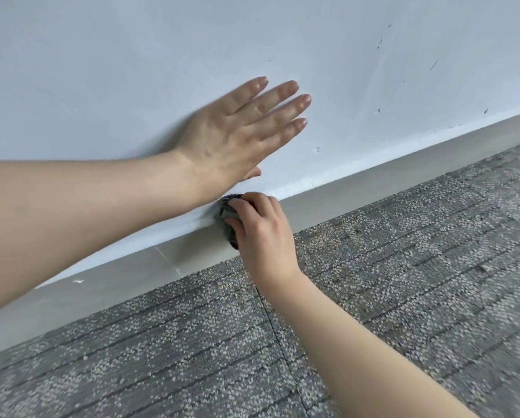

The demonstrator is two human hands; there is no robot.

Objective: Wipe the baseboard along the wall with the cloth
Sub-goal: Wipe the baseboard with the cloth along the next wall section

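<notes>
A pale grey baseboard (358, 191) runs diagonally from lower left to upper right where the white wall (101, 70) meets the carpet. My right hand (261, 230) grips a small dark grey cloth (227, 215) and holds it against the baseboard's face near its top edge. Most of the cloth is hidden under my fingers. My left hand (237, 131) lies flat on the wall just above, fingers straight and spread, pointing up and right.
Grey speckled carpet tiles (373, 297) cover the floor in front of the baseboard. Small dark scuffs and chips (379, 43) mark the wall at the upper right. A joint line (168, 260) crosses the baseboard left of the cloth.
</notes>
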